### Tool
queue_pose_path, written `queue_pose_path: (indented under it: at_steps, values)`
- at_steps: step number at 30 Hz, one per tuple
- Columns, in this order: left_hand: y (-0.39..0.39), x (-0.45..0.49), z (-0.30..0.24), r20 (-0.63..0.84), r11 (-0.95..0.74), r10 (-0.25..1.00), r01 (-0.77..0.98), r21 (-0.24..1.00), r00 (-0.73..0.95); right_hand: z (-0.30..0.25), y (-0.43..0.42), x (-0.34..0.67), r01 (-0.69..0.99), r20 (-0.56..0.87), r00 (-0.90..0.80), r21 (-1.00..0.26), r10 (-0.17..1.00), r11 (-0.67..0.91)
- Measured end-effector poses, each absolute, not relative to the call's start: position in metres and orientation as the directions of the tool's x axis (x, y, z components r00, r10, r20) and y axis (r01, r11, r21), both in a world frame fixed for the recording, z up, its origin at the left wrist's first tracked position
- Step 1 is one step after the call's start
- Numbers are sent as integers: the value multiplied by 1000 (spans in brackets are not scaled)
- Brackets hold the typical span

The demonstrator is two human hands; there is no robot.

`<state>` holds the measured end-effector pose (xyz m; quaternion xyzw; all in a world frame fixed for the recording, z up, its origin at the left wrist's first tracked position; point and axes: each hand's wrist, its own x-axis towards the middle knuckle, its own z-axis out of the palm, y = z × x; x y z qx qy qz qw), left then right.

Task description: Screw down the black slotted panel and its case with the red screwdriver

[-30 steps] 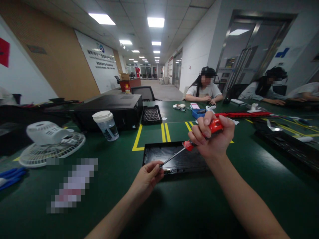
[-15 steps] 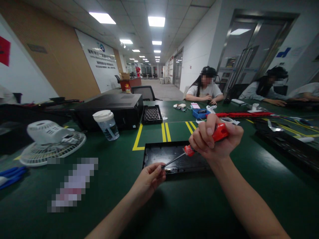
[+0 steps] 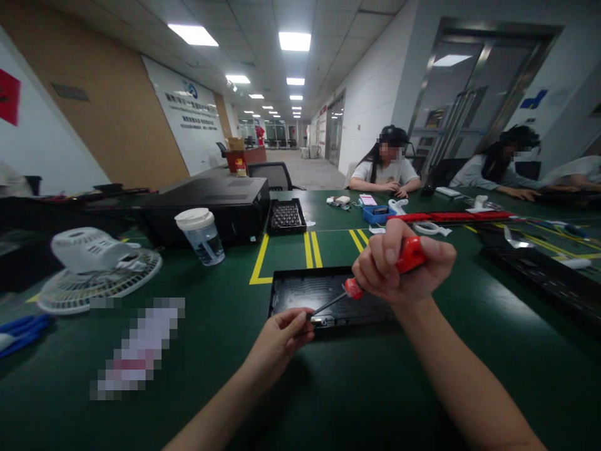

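My right hand point(image 3: 404, 263) is wrapped round the red handle of a screwdriver point(image 3: 354, 288). The shaft slants down and left to the fingertips of my left hand point(image 3: 284, 332). There my left thumb and fingers pinch a small dark piece at the screwdriver's tip; its kind is too small to make out. Both hands are over the near edge of a shallow black rectangular plastic tray-like panel point(image 3: 300, 291), which lies on the green table. My right hand and the screwdriver cover part of its right side.
Left of the panel stand a lidded clear cup point(image 3: 201, 238), a white fan head point(image 3: 98, 269) and a large black case point(image 3: 211, 207). Behind are a black tray of small parts point(image 3: 286, 216) and a blue box point(image 3: 378, 214). Long black strips point(image 3: 539, 282) lie right. Co-workers point(image 3: 387, 166) sit across.
My right hand and the screwdriver handle have shifted slightly left and down. The tip stays at my left fingertips, and the panel has not moved.
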<state>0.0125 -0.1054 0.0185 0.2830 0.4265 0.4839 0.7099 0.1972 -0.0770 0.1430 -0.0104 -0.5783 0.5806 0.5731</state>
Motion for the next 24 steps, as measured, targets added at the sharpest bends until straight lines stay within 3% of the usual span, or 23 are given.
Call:
queue_pose_path:
  at_steps: [11, 15, 19, 24]
  values:
    - [-106, 9, 18, -272, 336, 939, -398, 854, 209, 144, -77, 198, -674, 674, -323, -656, 665, 338]
    - [-99, 0, 20, -212, 247, 968, -357, 901, 134, 145, -75, 199, -677, 662, -300, -655, 687, 336]
    - [-87, -21, 25, -108, 103, 994, -169, 980, -20, 147, -73, 199, -679, 630, -271, -661, 728, 319]
    - [-76, -49, 30, 98, -70, 990, 250, 966, -101, 146, -66, 195, -681, 618, -256, -661, 743, 315]
